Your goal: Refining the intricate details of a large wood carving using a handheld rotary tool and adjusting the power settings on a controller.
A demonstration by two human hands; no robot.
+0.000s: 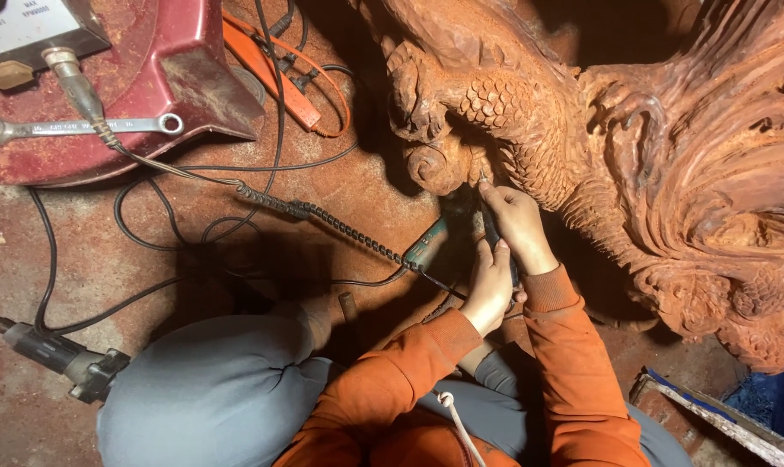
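Both hands clenched on rotary carving tool: right hand, left hand; tip against scaled reddish wood carving.

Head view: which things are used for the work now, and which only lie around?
In use: left hand, right hand, handheld rotary tool, carved wooden sculpture.

Lying about: wrench, red machine base, orange cable, second tool on the floor.
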